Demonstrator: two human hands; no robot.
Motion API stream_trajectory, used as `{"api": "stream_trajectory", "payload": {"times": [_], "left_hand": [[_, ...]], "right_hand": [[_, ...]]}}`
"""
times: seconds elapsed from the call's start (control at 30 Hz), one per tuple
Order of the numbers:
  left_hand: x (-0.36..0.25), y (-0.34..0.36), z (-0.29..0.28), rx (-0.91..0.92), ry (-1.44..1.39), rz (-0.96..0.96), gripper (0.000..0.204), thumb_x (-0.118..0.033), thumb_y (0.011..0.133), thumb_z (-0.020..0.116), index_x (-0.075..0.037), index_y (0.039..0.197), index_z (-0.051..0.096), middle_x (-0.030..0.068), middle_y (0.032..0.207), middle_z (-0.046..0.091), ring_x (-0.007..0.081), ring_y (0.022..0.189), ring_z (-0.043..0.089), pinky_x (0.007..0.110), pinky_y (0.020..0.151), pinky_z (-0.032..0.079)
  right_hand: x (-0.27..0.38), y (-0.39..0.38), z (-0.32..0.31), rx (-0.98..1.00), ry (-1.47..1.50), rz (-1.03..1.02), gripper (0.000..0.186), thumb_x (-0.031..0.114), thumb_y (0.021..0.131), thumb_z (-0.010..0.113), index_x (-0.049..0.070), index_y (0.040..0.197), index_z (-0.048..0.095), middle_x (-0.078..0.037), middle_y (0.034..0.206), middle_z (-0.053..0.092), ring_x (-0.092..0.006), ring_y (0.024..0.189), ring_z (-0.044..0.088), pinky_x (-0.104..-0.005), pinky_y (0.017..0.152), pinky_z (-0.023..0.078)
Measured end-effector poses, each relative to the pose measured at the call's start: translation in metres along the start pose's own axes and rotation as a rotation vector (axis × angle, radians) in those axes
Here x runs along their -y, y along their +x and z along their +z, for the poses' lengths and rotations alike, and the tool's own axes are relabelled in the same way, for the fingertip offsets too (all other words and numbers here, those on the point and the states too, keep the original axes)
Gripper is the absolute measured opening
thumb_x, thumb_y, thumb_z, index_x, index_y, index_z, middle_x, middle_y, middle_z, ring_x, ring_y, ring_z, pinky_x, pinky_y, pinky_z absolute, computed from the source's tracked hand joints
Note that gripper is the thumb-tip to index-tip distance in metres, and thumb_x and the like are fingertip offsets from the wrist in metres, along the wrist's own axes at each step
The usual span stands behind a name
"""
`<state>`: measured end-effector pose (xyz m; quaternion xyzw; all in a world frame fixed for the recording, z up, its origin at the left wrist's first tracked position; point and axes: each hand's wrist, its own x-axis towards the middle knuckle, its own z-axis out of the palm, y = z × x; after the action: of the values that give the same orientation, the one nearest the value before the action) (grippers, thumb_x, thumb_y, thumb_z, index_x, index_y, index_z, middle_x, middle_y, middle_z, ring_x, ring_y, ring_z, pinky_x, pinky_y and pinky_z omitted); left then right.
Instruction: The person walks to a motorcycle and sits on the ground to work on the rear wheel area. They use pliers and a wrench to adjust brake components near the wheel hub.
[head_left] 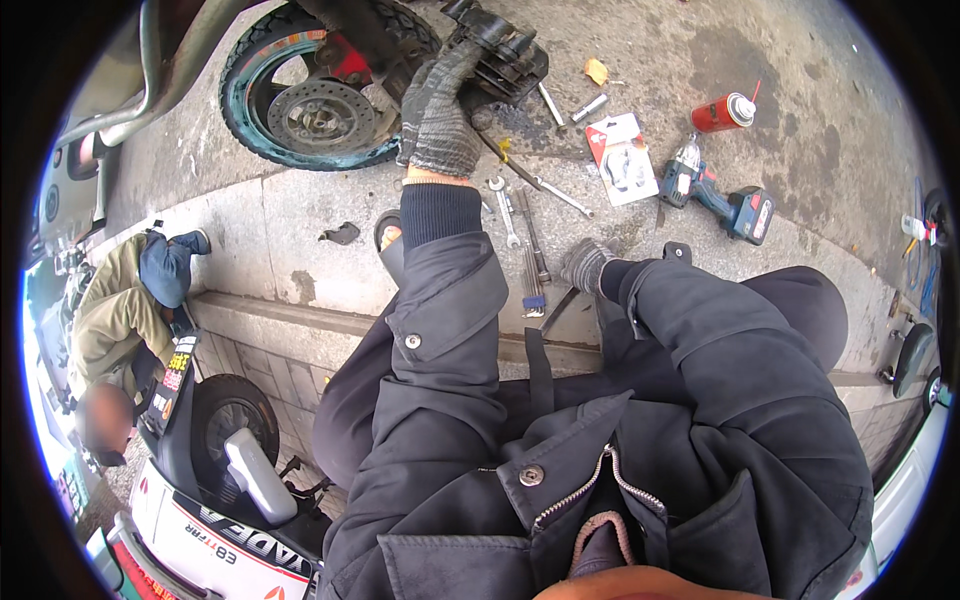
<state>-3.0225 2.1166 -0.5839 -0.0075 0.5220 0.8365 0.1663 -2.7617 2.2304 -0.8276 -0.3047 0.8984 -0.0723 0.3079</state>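
My left hand [440,115], in a grey knit glove, grips a black brake-caliper assembly [500,62] beside the scooter wheel [315,120], with its brake disc and blue rim. A black hose hangs below the caliper. My right hand [587,268], also gloved, is closed around a dark bar tool [559,312] low on the stone step. Between my hands lie open-end wrenches [506,215] and a blue-marked set of slim tools [532,295]. Further right are a blister pack [622,155], a cordless impact wrench [715,195], a red spray can [720,112] and sockets [590,107].
Another person [120,320] in an olive jacket bends at the left beside a white scooter [240,550]. A stone curb [265,320] runs under me. A yellow scrap [596,70] lies on the pavement. More tools and vehicle parts [910,350] are at the far right.
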Motion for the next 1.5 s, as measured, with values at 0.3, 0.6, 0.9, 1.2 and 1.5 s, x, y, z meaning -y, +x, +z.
{"api": "stream_trajectory", "payload": {"times": [0.3, 0.6, 0.9, 1.2, 1.5], "left_hand": [[0.010, 0.004, -0.002, -0.003, -0.088, -0.028, 0.030, -0.026, 0.092, 0.058, -0.009, 0.116, 0.063, 0.0057, 0.105, 0.070, 0.0189, 0.089, 0.069, 0.023, 0.045, 0.038], [0.010, 0.010, 0.015, -0.141, 0.059, 0.048, 0.020, -0.010, 0.082, 0.071, -0.001, 0.100, 0.065, 0.0094, 0.092, 0.068, 0.0206, 0.083, 0.067, 0.032, 0.068, 0.056], [0.017, 0.013, 0.031, -0.139, -0.101, 0.089, 0.029, -0.017, 0.081, 0.074, 0.000, 0.102, 0.065, 0.0100, 0.091, 0.068, 0.0191, 0.072, 0.065, 0.029, 0.056, 0.048], [0.031, 0.023, 0.017, -0.106, -0.176, 0.077, 0.026, -0.013, 0.083, 0.068, 0.001, 0.103, 0.062, 0.0146, 0.097, 0.067, 0.0251, 0.082, 0.067, 0.036, 0.069, 0.054], [0.036, 0.030, 0.007, -0.068, -0.204, 0.105, 0.028, -0.013, 0.087, 0.063, 0.004, 0.109, 0.062, 0.0193, 0.102, 0.068, 0.0319, 0.090, 0.069, 0.044, 0.079, 0.058]], "right_hand": [[0.015, -0.008, -0.047, 0.278, -0.076, -0.123, 0.022, 0.014, 0.084, 0.058, 0.013, 0.098, 0.075, -0.011, 0.098, 0.072, -0.0283, 0.098, 0.068, -0.0431, 0.077, 0.052], [-0.027, -0.016, -0.067, 0.419, -0.053, -0.535, 0.020, 0.015, 0.083, 0.059, 0.007, 0.093, 0.074, -0.014, 0.098, 0.071, -0.0283, 0.089, 0.068, -0.0397, 0.073, 0.054], [-0.094, -0.200, -0.308, -0.255, 0.318, 0.446, 0.033, 0.020, 0.081, 0.058, 0.002, 0.108, 0.066, -0.020, 0.089, 0.069, -0.0331, 0.084, 0.068, -0.0434, 0.074, 0.052], [-0.044, -0.206, -0.311, -0.684, 0.558, 0.488, 0.052, 0.044, 0.096, 0.050, -0.001, 0.116, 0.062, -0.025, 0.096, 0.067, -0.0372, 0.091, 0.065, -0.0425, 0.082, 0.050], [-0.053, -0.178, -0.290, -0.656, 0.666, 0.365, 0.054, 0.049, 0.095, 0.048, 0.002, 0.119, 0.062, -0.021, 0.082, 0.067, -0.0298, 0.077, 0.067, -0.0402, 0.068, 0.051]]}}
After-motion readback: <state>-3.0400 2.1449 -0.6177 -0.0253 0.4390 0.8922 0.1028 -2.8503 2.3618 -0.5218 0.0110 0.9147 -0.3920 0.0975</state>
